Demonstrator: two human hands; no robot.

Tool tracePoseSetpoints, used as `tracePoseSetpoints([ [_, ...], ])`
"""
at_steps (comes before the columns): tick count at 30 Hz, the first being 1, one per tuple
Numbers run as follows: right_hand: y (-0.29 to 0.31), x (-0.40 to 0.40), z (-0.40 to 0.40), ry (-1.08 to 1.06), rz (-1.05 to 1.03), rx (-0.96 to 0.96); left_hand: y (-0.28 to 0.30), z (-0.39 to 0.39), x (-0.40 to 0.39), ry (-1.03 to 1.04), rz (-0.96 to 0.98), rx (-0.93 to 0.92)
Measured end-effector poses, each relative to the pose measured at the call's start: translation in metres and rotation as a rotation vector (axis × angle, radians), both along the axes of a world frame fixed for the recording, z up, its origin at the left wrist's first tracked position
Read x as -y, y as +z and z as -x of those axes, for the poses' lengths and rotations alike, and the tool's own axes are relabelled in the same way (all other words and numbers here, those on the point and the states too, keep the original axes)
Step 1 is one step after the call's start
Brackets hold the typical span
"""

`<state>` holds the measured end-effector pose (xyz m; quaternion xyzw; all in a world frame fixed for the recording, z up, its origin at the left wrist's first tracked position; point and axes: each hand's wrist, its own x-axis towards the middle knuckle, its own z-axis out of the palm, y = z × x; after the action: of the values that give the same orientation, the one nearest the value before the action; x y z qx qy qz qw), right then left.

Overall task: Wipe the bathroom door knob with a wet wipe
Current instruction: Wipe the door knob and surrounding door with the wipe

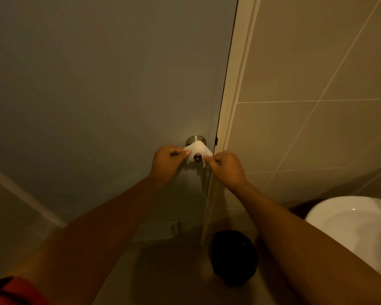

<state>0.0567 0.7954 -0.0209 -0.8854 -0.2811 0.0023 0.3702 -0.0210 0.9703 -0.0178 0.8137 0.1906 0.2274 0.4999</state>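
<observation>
Sleeve: a red and black sleeve edge (8, 290) sits at my lower left, nearest to me.
Forearms: both of my bare arms reach forward and converge on the knob, with open floor showing in the gap between them.
Bin: a dark round container (233, 257) stands on the floor just under my right forearm, close to the foot of the door frame.
Basin: a white basin (348, 230) curves in from the right; my right forearm passes along its left rim, so that side is tight.
Left hand: my left hand (166, 160) is closed narrow, thumb and fingertip pinching the left corner of the wet wipe (198, 149).
Right hand: my right hand (226, 167) is likewise pinched shut, on the wipe's right corner, and it overlaps the seam between door and frame.
Wipe: stretched between my two hands and draped over the top of the door knob (197, 156), whose small metal tip pokes out below the wipe's edge.
Knob plate: the round metal rose (195, 139) shows above the wipe, flat against the door.
Door: the grey door (101, 84) is plain and wide to the left of the knob, while its right edge lies just beside the knob.
Frame: the cream door frame (235, 89) runs upward along that edge.
Wall: beige tiles (317, 62) fill the right side beyond the frame.
</observation>
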Motion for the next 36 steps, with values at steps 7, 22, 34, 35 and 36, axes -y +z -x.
tracePoseSetpoints([
  [7, 0.002, -0.010, -0.014, 0.012, -0.158, 0.103, -0.005, -0.008, 0.002, 0.012, -0.121, 0.102],
  [22, -0.001, -0.010, -0.012, 0.153, -0.347, -0.186, -0.004, -0.003, 0.012, -0.037, -0.562, 0.068],
  [34, -0.015, -0.012, -0.005, 0.056, -0.362, 0.210, -0.008, -0.004, 0.007, -0.134, -0.347, 0.086],
  [35, -0.017, -0.012, -0.005, 0.089, -0.337, 0.263, -0.007, -0.003, 0.006, -0.160, -0.422, 0.096],
  [36, -0.019, -0.012, -0.005, 0.106, -0.328, 0.298, -0.007, -0.002, 0.006, -0.183, -0.509, 0.102],
])
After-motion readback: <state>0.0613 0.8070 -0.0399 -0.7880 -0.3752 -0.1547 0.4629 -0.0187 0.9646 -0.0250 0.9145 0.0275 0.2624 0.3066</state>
